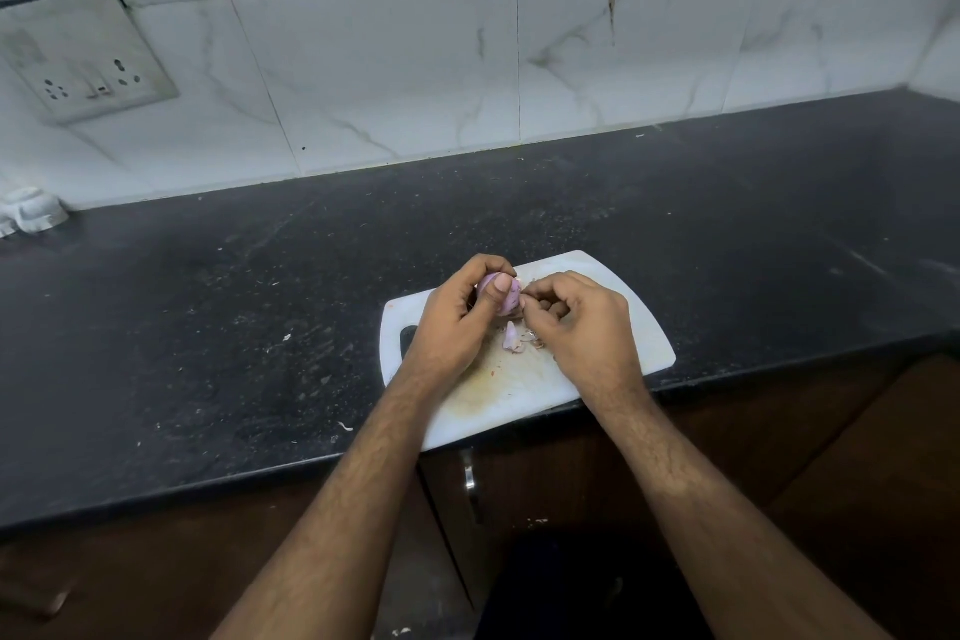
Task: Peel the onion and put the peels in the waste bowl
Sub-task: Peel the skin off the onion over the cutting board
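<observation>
A small purple onion (pixel 508 303) is held above the white cutting board (pixel 644 327). My left hand (pixel 457 322) grips it, thumb pressed across its front. My right hand (pixel 582 322) is right beside the onion, fingertips pinching at its right side where a bit of skin shows. Loose peel pieces (pixel 514 339) lie on the board just under the onion, between my hands. No waste bowl is in view.
The board overhangs the front edge of a black stone counter (pixel 208 327). A tiled wall with a socket plate (pixel 85 62) stands behind. A white object (pixel 31 216) sits at the far left. Small scraps dot the counter left of the board.
</observation>
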